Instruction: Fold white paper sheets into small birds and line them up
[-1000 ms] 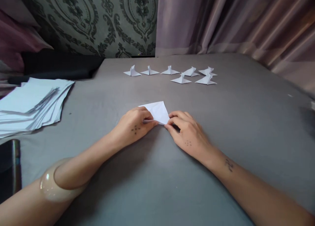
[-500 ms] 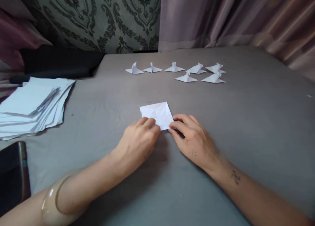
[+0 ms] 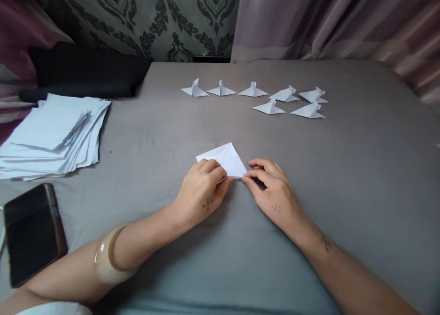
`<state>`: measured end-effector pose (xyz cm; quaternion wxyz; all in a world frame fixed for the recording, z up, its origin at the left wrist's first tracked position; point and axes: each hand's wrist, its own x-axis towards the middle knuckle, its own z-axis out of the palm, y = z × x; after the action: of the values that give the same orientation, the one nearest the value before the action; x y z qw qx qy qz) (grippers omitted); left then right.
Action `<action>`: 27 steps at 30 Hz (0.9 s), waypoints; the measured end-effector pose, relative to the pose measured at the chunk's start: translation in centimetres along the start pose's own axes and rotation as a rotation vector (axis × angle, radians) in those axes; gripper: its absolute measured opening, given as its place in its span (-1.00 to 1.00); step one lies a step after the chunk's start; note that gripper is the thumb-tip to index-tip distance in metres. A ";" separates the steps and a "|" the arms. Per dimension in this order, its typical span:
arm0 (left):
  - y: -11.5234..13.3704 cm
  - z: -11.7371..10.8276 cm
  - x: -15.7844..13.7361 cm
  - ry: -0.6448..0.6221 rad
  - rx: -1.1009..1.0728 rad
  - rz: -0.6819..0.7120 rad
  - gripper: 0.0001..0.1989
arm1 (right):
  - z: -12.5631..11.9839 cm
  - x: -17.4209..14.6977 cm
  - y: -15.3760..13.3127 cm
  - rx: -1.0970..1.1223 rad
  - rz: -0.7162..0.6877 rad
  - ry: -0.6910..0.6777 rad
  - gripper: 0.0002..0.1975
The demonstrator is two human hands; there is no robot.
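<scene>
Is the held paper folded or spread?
The white paper is creased: fold lines cross its visible face. Cannot tell whether it's doubled; the left hand covers part.

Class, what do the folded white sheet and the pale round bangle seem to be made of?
White, folded, straight-edged sheet: matte paper, judging by its fine crease lines. Pale beige, ring-shaped bangle: glossy, perhaps plastic or polished stone; bright highlights show the shine.

The left forearm (image 3: 156, 235) and right forearm (image 3: 343, 264) slant inward from the lower corners. The left hand (image 3: 202, 189) has bent knuckles and an extended thumb (dark dots mark its back); its fingertips, mostly hidden, seem curled under. The right hand (image 3: 277, 193), just beside it, pinches between thumb and index finger, wrist nearly straight.
</scene>
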<state>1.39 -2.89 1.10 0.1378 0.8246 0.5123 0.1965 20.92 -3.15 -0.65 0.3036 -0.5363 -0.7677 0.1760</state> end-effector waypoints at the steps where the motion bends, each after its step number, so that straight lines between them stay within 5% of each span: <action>1: -0.1 0.1 0.1 0.009 -0.039 -0.029 -0.76 | 0.1 0.1 0.0 0.007 0.016 0.002 -0.91; 9: -0.5 0.3 0.9 0.006 -0.194 -0.131 -0.83 | 0.4 0.4 -0.6 -0.023 0.074 0.027 -0.93; 27: -1.1 0.4 1.4 -0.085 -0.114 -0.126 -0.76 | -0.2 0.5 0.0 -0.069 0.145 -0.074 -0.90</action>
<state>1.26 -1.17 0.50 0.2181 0.7892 0.5448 0.1811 20.92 -2.64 -0.37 0.2429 -0.5937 -0.7431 0.1907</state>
